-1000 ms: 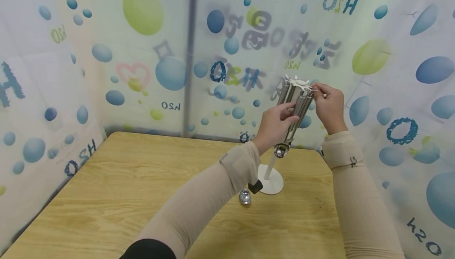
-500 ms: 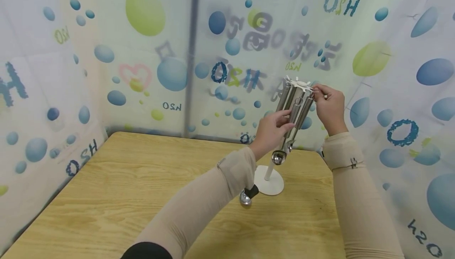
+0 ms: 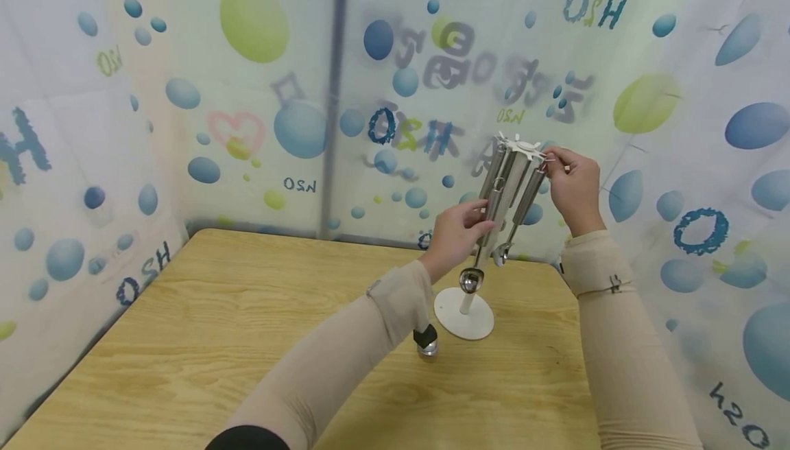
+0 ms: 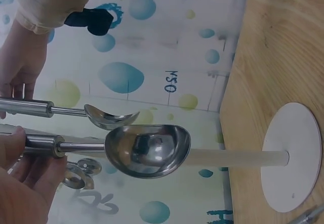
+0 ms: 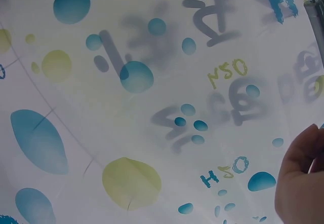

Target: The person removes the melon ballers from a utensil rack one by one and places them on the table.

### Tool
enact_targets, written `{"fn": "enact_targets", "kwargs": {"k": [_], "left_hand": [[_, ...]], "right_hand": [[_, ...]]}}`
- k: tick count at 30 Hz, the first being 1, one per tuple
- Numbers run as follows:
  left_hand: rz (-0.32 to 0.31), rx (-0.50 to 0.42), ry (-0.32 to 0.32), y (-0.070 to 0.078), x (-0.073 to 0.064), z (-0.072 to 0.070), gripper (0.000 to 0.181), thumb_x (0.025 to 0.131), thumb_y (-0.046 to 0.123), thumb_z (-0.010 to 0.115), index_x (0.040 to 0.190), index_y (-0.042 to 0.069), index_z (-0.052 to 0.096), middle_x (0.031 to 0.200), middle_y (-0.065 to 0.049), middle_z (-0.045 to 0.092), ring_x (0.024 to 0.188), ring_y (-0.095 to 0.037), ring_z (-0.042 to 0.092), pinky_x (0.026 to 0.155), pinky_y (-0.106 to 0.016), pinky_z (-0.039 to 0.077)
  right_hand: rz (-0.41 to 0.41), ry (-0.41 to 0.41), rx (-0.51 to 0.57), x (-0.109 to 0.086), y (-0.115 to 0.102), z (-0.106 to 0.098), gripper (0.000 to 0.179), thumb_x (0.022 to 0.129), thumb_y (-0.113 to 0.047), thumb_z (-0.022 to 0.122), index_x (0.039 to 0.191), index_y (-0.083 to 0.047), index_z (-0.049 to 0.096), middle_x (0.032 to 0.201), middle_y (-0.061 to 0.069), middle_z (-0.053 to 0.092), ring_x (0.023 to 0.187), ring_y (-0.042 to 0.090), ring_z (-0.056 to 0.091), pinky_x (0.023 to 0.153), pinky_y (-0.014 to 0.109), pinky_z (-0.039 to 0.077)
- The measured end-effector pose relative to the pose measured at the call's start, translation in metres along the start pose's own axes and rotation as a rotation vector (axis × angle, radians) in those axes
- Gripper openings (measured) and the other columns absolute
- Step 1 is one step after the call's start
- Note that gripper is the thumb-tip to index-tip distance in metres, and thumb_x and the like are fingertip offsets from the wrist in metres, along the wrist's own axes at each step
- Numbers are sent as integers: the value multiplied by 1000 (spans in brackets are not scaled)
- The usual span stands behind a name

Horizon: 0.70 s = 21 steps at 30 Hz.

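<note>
My left hand [image 3: 453,237] holds an ice cream scoop [image 3: 472,280] by its metal handle, bowl downward, in front of the white stand's pole. The ring at the handle's top shows below the stand's hooks. In the left wrist view the scoop's bowl [image 4: 147,150] overlaps the pole. My right hand [image 3: 574,182] pinches the edge of the stand's white hooked top [image 3: 523,147]. Beside it hangs another scoop [image 3: 524,206], and more handles hang at the top's left side. Only part of the right hand [image 5: 304,183] shows in the right wrist view.
The stand's round white base [image 3: 463,326] rests on the wooden table [image 3: 247,326]. A metal scoop [image 3: 427,349] lies left of the base, partly hidden behind the black wrist piece [image 3: 425,335]. Patterned curtains [image 3: 278,93] surround the table's back and sides.
My left hand has moved left and down with the scoop, away from the hooks on the stand's right side. The right hand has stayed at the top's edge.
</note>
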<state>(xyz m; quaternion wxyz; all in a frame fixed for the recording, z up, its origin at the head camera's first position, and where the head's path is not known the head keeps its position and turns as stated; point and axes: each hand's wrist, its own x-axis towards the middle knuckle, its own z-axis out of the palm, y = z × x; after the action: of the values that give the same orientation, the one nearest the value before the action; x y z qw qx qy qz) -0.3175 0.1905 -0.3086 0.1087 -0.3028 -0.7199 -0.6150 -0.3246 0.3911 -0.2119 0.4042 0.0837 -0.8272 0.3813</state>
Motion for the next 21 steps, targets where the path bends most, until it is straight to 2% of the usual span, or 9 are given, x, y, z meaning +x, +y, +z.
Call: {"fn": "enact_targets", "kwargs": {"k": [5,11,21], "left_hand": [[-11,-32,12,-5,-2,-6,42,97,11,69,139,8,62,111,-9,75,100,-16,72,82,-25,58],[-33,-52,30,-13,-5,-12,41,97,11,70,137,9,64,109,-9,76,96,-14,73,77,-24,58],[-85,3,68,-26,-11,-25,40,97,13,70,136,9,63,109,-8,76,97,-16,73,81,-27,58]], "right_hand": [[-2,0,16,1,-2,0,28,107,-16,53,108,4,73,80,-15,62,72,5,54,57,16,41],[-9,-3,20,0,-3,0,26,107,-14,53,108,4,73,78,-18,61,71,4,56,55,16,41],[-14,3,4,0,-1,0,27,107,-15,53,106,5,73,77,-18,61,74,3,56,67,16,43]]}}
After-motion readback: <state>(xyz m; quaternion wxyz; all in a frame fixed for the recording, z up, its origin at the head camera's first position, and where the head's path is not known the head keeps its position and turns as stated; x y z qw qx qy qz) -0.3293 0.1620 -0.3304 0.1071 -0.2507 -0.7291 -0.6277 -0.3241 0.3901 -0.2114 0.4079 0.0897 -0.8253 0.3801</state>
